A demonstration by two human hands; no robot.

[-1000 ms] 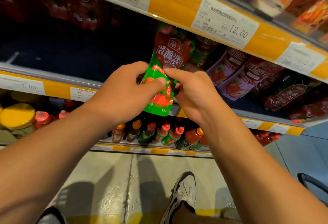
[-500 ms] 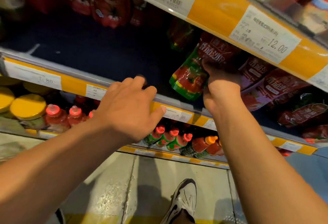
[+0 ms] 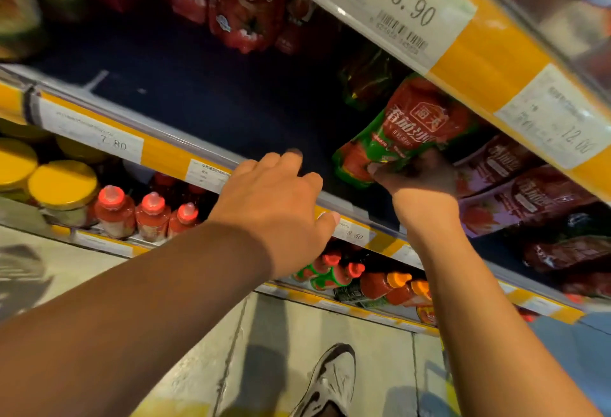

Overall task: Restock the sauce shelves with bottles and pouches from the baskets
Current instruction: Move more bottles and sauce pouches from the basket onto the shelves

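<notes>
Prob. shop: price-tagged sauce shelves [image 3: 172,158]

Price tags reading 5.90 [image 3: 385,3], 12.00 [image 3: 558,122] and 7.80 [image 3: 89,133] on yellow shelf-edge strips; pale tiled floor [image 3: 380,353] at bottom of frame; white sneaker [image 3: 330,380] (partly cropped) at lower centre.

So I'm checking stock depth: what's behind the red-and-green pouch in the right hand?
Behind the red-and-green pouch, gripped by the right hand, one dark green pouch shows. Anything deeper is covered or in shadow.
</notes>
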